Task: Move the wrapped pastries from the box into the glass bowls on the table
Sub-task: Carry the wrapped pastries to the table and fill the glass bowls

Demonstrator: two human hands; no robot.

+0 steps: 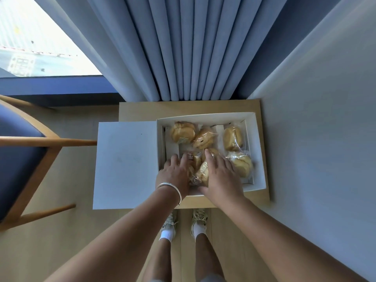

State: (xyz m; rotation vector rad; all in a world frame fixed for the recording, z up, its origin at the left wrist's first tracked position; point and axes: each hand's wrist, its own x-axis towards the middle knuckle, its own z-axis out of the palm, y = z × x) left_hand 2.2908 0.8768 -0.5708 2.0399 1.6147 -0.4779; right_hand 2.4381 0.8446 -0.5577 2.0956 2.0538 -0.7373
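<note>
Blue-grey curtains (pixel 183 47) hang in folds behind a small wooden table (pixel 189 107), which stands against a pale wall (pixel 325 119). To the left sits a chair (pixel 22 151) with a blue seat and a wooden frame.

On the table lies an open white box (pixel 258 151), its flat lid (pixel 126 163) folded out to the left and overhanging the table edge. Inside the box are several wrapped pastries, golden under clear film: one at the far left (pixel 182 131), one beside it in the middle (pixel 204 138), one at the far right (pixel 233 138), one at the near right (pixel 243 163), and one at the near middle (pixel 200 171) between the hands.

Both arms reach down into the box. The left hand (pixel 175 174), wearing a silver bracelet (pixel 169 188) on its wrist, lies over the near-left part with fingers stretched forward, touching the near middle pastry's wrapper. The right hand (pixel 220 176) rests with fingers fairly straight over the same pastry, its fingertips (pixel 208 152) pointing away. Whether either hand actually grips the wrapper cannot be told.

Below the table edge, two pale sneakers (pixel 198 219) with white socks stand on the wooden floor (pixel 81 231).
</note>
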